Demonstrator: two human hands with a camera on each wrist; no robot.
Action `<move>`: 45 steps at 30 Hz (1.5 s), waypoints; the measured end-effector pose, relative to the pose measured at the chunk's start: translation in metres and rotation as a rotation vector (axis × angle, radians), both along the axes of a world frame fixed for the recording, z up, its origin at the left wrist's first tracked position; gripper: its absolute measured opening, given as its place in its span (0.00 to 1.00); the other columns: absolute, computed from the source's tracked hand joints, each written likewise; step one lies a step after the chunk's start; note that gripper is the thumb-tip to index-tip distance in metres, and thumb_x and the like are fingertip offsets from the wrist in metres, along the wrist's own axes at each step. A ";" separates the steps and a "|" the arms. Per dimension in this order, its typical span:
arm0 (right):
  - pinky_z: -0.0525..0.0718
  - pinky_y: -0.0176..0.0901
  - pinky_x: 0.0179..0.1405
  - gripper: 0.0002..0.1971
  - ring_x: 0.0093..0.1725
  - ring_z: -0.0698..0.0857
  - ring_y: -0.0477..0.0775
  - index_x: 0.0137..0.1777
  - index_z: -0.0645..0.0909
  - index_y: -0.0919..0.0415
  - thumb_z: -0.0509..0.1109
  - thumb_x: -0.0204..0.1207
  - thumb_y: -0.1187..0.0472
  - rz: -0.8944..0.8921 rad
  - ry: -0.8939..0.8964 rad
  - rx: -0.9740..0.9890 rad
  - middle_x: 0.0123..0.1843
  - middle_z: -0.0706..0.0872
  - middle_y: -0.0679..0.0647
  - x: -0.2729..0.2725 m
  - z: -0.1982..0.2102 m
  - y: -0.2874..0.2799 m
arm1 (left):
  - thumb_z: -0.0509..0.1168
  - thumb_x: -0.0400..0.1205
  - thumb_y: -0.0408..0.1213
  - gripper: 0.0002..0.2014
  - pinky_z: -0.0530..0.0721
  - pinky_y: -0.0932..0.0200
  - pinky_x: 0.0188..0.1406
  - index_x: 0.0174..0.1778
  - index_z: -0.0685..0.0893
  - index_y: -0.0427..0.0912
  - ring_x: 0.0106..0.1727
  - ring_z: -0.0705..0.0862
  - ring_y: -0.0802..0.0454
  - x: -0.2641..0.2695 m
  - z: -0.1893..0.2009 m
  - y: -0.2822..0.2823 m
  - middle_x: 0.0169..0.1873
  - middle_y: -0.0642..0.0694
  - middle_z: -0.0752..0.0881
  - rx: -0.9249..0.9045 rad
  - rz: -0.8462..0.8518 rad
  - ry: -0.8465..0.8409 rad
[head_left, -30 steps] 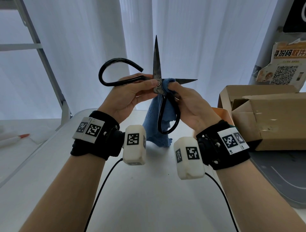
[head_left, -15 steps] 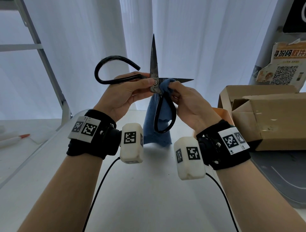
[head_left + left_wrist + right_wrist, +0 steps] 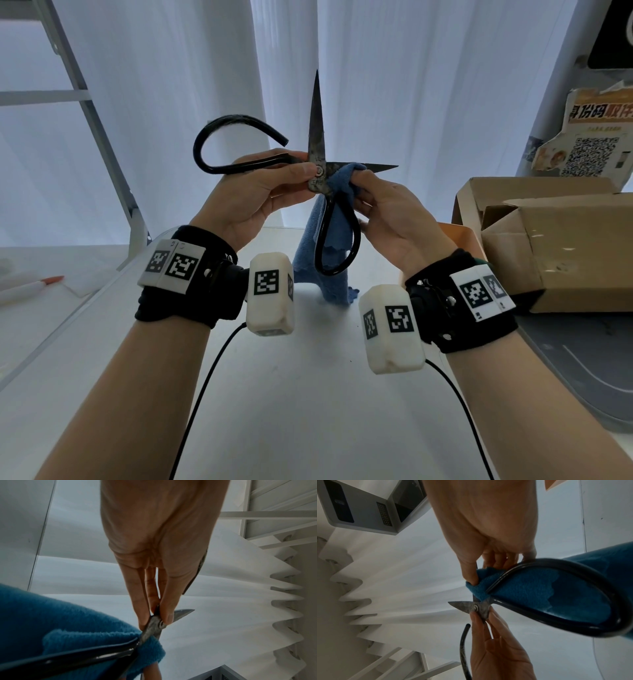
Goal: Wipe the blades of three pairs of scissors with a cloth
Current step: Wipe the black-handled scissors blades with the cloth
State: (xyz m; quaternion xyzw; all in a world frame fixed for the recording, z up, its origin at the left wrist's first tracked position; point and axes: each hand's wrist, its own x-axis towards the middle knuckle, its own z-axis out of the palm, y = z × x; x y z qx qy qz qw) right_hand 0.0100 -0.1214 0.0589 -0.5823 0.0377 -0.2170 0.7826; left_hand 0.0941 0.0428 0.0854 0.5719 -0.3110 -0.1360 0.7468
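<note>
Large black-handled scissors point(image 3: 317, 137) are held up above the table, spread wide: one blade points straight up, the other blade point(image 3: 380, 167) points right. My left hand point(image 3: 260, 192) pinches them at the pivot point(image 3: 160, 624), thumb on the screw. My right hand point(image 3: 387, 212) pinches a blue cloth point(image 3: 337, 219) around the base of the right-pointing blade, close to the pivot point(image 3: 476, 607). The cloth hangs down behind the lower handle loop point(image 3: 573, 599). Only this one pair of scissors is in view.
A white table point(image 3: 308, 394) lies below my arms. Open cardboard boxes point(image 3: 555, 240) stand at the right, with an orange object point(image 3: 459, 233) beside them and a grey tray point(image 3: 589, 363) in front. A pen point(image 3: 30, 286) lies far left. White curtains hang behind.
The scissors and both hands have drifted slightly left. The right hand with the cloth stays at the base of the right-pointing blade.
</note>
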 end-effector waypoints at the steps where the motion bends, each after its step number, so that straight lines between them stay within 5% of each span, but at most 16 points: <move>1: 0.83 0.41 0.47 0.08 0.37 0.87 0.44 0.44 0.86 0.59 0.68 0.83 0.61 -0.006 0.005 0.005 0.37 0.90 0.50 0.000 0.000 0.000 | 0.71 0.80 0.26 0.04 0.89 0.61 0.46 0.45 0.89 0.39 0.45 0.93 0.50 0.000 0.000 0.000 0.42 0.44 0.94 0.002 -0.001 0.001; 19: 0.85 0.45 0.47 0.06 0.39 0.87 0.48 0.47 0.86 0.62 0.68 0.83 0.63 -0.038 -0.004 0.116 0.38 0.91 0.52 0.000 0.001 -0.003 | 0.71 0.80 0.26 0.04 0.89 0.62 0.46 0.45 0.89 0.39 0.44 0.92 0.51 0.002 0.000 0.001 0.42 0.43 0.93 0.000 0.016 0.013; 25: 0.85 0.43 0.48 0.06 0.31 0.87 0.44 0.46 0.85 0.62 0.70 0.82 0.62 -0.058 0.012 0.144 0.29 0.88 0.48 -0.001 0.002 -0.002 | 0.71 0.79 0.27 0.04 0.89 0.62 0.47 0.45 0.89 0.39 0.44 0.92 0.50 0.002 -0.001 0.001 0.42 0.43 0.93 0.000 -0.001 0.020; 31: 0.83 0.48 0.53 0.06 0.40 0.86 0.50 0.46 0.87 0.62 0.70 0.82 0.62 -0.033 -0.011 0.134 0.39 0.90 0.53 0.000 0.002 -0.004 | 0.71 0.80 0.27 0.04 0.89 0.61 0.46 0.46 0.88 0.40 0.43 0.92 0.52 0.004 -0.002 0.000 0.42 0.45 0.93 -0.019 -0.002 0.054; 35: 0.87 0.41 0.43 0.06 0.36 0.87 0.47 0.47 0.87 0.62 0.70 0.82 0.62 -0.041 -0.015 0.139 0.38 0.91 0.53 0.000 0.001 -0.003 | 0.68 0.84 0.31 0.04 0.90 0.56 0.49 0.50 0.87 0.36 0.48 0.93 0.44 0.002 -0.001 -0.001 0.48 0.41 0.91 0.027 -0.090 0.090; 41: 0.87 0.38 0.36 0.05 0.36 0.89 0.48 0.50 0.86 0.64 0.69 0.83 0.64 -0.034 -0.034 0.162 0.38 0.91 0.53 -0.002 0.001 -0.001 | 0.57 0.91 0.44 0.22 0.89 0.43 0.60 0.72 0.81 0.32 0.61 0.89 0.31 -0.001 0.000 0.000 0.59 0.30 0.88 0.218 -0.258 0.084; 45: 0.87 0.40 0.35 0.05 0.35 0.89 0.48 0.51 0.86 0.64 0.70 0.82 0.64 -0.024 -0.049 0.177 0.37 0.91 0.54 -0.002 0.003 0.002 | 0.53 0.92 0.48 0.23 0.88 0.38 0.62 0.69 0.82 0.35 0.55 0.90 0.30 -0.004 -0.002 -0.003 0.49 0.34 0.89 0.263 -0.257 0.072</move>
